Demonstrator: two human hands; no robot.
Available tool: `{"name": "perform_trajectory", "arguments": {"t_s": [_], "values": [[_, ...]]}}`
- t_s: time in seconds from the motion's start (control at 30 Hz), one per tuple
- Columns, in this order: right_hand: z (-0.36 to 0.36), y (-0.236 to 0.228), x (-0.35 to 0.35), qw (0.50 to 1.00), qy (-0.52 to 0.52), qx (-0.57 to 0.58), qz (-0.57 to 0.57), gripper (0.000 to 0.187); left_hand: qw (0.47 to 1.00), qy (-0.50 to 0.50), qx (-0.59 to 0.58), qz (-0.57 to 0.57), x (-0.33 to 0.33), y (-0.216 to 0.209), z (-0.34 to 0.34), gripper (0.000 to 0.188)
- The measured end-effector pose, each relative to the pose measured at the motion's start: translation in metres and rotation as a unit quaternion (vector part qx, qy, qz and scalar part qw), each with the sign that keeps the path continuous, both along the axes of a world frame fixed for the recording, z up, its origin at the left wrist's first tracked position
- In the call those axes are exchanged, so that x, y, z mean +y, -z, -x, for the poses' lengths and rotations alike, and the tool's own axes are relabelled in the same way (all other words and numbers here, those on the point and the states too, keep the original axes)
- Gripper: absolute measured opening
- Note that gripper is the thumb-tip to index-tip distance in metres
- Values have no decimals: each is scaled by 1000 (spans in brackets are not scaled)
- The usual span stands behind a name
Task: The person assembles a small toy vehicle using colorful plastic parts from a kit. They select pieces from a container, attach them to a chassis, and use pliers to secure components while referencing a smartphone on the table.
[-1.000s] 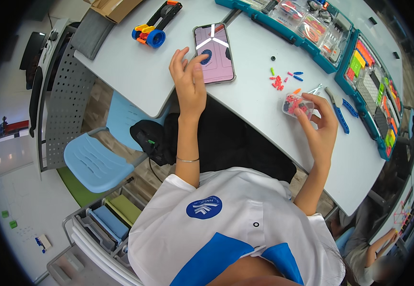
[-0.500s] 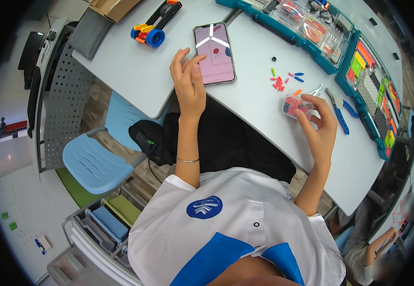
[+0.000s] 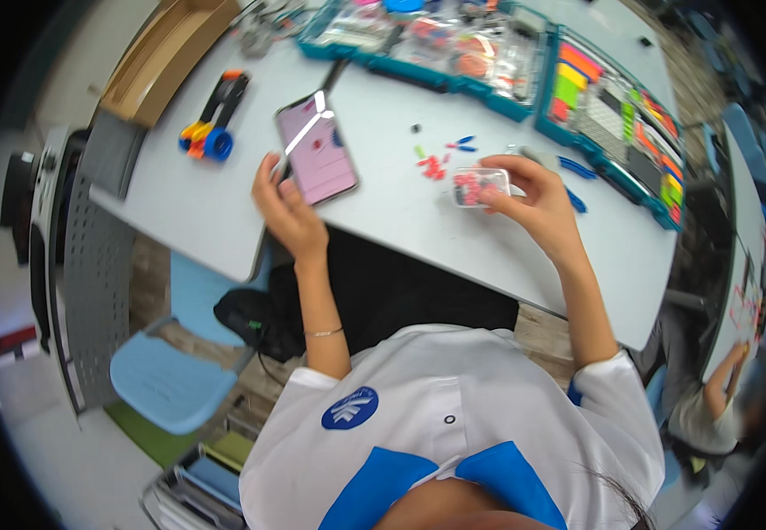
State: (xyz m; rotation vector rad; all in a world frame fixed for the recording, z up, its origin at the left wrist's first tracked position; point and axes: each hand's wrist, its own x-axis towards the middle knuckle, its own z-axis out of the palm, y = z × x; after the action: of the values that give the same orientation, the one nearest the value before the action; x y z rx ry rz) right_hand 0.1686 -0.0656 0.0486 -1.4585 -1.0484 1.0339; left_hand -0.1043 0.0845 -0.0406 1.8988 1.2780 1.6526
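Left hand (image 3: pixel 293 218), loosely spread, has drawn off the phone (image 3: pixel 319 163) near the desk's (image 3: pixel 409 221) front edge, while right hand (image 3: pixel 540 199) pinches a clear box (image 3: pixel 493 179), likely keeping red pieces (image 3: pixel 467 188) contained.

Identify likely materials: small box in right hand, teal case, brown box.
Small box: probably clear, glossy plastic; red pieces show through. Teal case: likely rigid plastic, satin finish; thick, evenly colored rim. Brown box: looks like matte cardboard; plain tan walls.
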Motion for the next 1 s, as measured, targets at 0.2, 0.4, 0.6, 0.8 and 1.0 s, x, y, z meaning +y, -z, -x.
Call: {"name": "perform_trajectory", "arguments": {"t_s": [0.2,0.4,0.6,0.8,1.0], "values": [[-47,-22,74,971,-14,-216,-104,51,999,-48,-14,-14,-2,0,-10,40],[-59,28,169,932,57,-305,-190,52,999,-37,0,-3,-1,-2,-12,39],[-39,35,191,918,25,-304,-252,51,999,-40,0,-1,-3,-2,-10,38],[-38,38,192,918,12,-292,-270,49,999,-35,-8,-9,-3,-1,-8,37],[-39,9,175,955,17,-206,-213,48,993,-81,69,-46,-9,-9,-8,35]]}}
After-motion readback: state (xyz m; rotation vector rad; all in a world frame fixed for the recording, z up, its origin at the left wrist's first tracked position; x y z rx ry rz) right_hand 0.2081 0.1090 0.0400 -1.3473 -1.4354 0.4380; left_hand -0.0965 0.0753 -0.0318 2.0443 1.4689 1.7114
